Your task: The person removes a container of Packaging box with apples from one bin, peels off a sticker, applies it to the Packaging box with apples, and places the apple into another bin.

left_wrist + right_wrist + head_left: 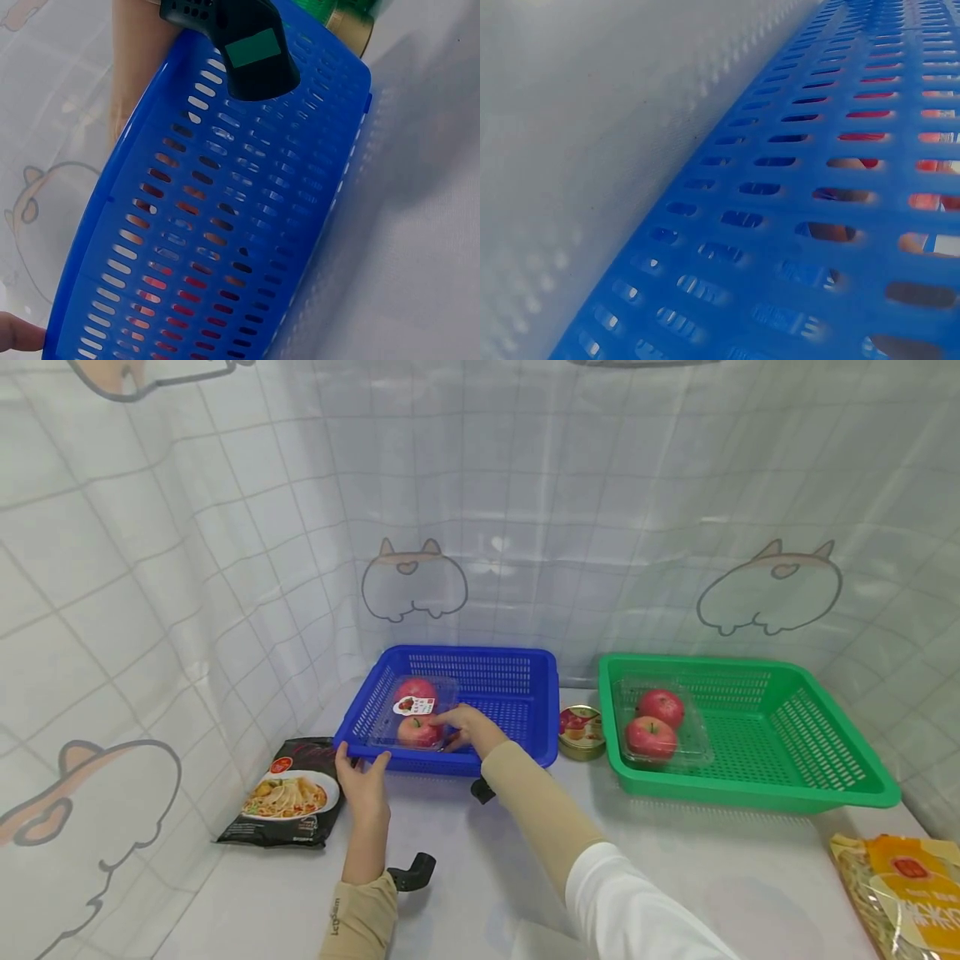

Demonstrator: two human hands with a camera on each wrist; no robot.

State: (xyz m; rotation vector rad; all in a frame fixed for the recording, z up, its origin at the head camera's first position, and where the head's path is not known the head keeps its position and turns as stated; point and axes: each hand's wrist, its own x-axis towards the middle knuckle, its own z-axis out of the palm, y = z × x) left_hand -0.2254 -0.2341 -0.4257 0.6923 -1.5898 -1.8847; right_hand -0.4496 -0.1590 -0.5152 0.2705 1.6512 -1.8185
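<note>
A clear plastic box of two red apples (417, 732), with a white label, sits in the left part of the blue basket (510, 652). My right hand (468, 727) reaches into this basket and holds the box at its right side, one finger lying over the near apple. Through the slots in the right wrist view, bits of red and skin tone show. At the basket's front left corner, my left hand (365, 781) touches the rim with thumb and fingers spread. A fingertip (22, 334) meets the blue rim in the left wrist view.
A green basket (750, 793) with another clear box of apples (652, 737) stands right. Between the baskets is a round tin (581, 732). A black noodle packet (291, 795) lies left, a yellow packet (911, 893) front right. A patterned curtain (525, 527) hangs behind.
</note>
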